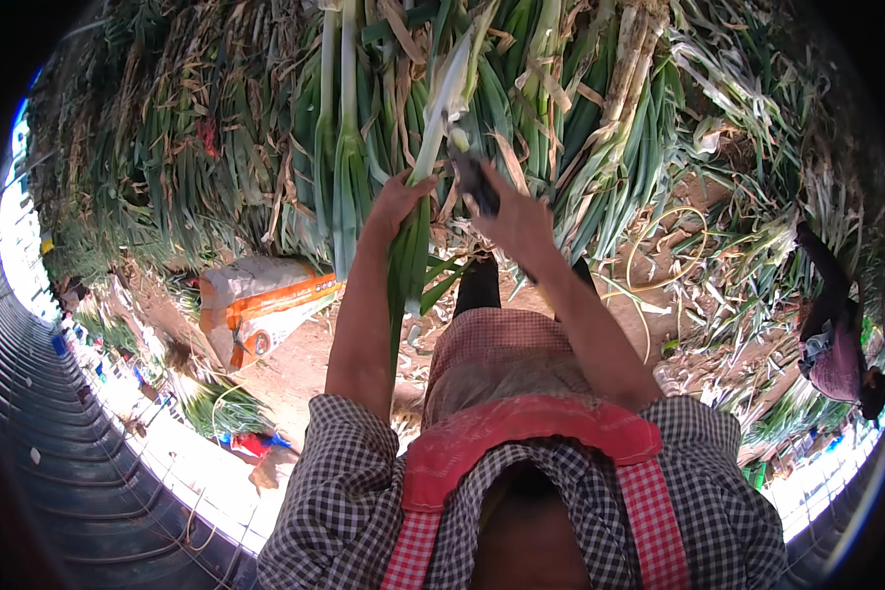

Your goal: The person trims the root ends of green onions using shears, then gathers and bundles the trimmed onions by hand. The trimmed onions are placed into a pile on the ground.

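Observation:
My left hand (400,200) is closed around a long green onion (433,129) where its white stalk turns to green leaves. The leaves hang down along my left forearm. In my right hand (512,221) is a dark-handled tool (476,181), blurred, its head close beside the white stalk; its exact kind I cannot tell. Behind both hands lies a thick pile of green onions (516,103) with dry brown outer leaves. Two cleaned green onions (348,133) with pale stalks lie on the pile, left of my left hand.
An orange and white printed sack (265,302) lies on the dirt floor at left. A yellowish strap (630,258) loops on the ground at right, among leaf scraps. Another person (833,346) is at the far right. More green onions (217,402) lie at lower left.

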Demonstrator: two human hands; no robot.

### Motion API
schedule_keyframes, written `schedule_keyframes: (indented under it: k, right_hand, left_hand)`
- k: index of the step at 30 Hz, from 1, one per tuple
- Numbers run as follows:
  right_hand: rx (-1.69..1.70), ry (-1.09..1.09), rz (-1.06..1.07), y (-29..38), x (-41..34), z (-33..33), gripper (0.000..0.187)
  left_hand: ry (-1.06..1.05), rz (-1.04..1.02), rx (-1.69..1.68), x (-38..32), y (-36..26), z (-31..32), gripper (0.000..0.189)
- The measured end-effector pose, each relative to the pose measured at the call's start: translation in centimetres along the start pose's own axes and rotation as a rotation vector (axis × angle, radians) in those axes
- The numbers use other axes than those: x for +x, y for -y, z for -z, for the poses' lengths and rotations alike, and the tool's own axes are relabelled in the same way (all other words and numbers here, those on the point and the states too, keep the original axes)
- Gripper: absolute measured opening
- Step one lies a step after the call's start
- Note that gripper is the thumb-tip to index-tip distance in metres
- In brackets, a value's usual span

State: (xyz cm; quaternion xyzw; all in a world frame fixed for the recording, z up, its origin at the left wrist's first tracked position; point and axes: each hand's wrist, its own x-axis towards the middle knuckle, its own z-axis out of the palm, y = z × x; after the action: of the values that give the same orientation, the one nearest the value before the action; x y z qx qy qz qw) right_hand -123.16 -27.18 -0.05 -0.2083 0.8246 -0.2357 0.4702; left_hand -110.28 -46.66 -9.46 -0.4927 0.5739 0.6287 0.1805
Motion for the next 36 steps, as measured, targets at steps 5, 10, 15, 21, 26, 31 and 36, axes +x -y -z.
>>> schedule_keyframes:
  k: [5, 10, 15, 21, 26, 31, 36]
  right_hand:
    - [0.007, -0.162, -0.032, 0.5, 4.5, -0.5, 0.088]
    - [0.021, -0.355, -0.06, -0.1, 14.7, 3.2, 0.073]
    - [-0.042, -0.189, -0.028, -0.3, 9.6, 0.9, 0.071]
    - [-0.05, -0.363, -0.064, -0.2, 12.4, 3.0, 0.083]
    - [0.036, -0.228, -0.067, -1.0, 8.2, 1.8, 0.086]
    - [0.188, -0.209, 0.033, -1.7, -2.1, 0.5, 0.084]
    - [0.183, -0.34, -0.002, -4.5, -4.4, 0.8, 0.084]
  left_hand:
    - [-0.143, -0.188, 0.244, -1.3, 1.1, -0.5, 0.052]
    - [-0.21, -0.234, 0.451, -0.6, 1.6, -0.3, 0.059]
    - [-0.158, -0.193, 0.434, -0.3, 2.4, 1.0, 0.06]
    - [-0.118, -0.241, 0.365, -1.0, 1.4, 0.5, 0.053]
    - [-0.152, -0.222, 0.255, -3.7, -2.4, 0.3, 0.057]
    - [-0.114, -0.227, 0.242, -6.1, -14.2, 1.6, 0.057]
    - [-0.219, -0.541, 0.367, -4.0, -23.8, 4.7, 0.052]
